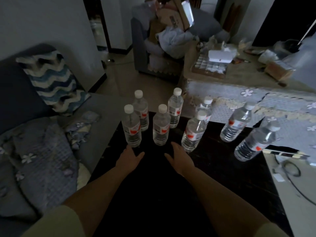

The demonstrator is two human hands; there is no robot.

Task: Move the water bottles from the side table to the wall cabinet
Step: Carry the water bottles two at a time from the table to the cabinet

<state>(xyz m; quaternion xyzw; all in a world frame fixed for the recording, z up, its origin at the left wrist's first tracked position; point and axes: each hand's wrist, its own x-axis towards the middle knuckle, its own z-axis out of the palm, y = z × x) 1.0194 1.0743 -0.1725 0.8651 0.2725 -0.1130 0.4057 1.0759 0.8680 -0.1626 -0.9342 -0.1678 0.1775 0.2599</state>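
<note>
Several clear water bottles with white caps and red labels stand upright on a dark side table. The nearest ones are a left bottle, a middle bottle and a right bottle. My left hand is held flat and empty just below the left bottle, fingers straight, apart from it. My right hand is likewise empty, between the middle and right bottles. No wall cabinet is in view.
A sofa with a zigzag cushion lies to the left. A cloth-covered table with clutter stands at the right rear. An armchair piled with things is behind. Cables lie on a light surface at right.
</note>
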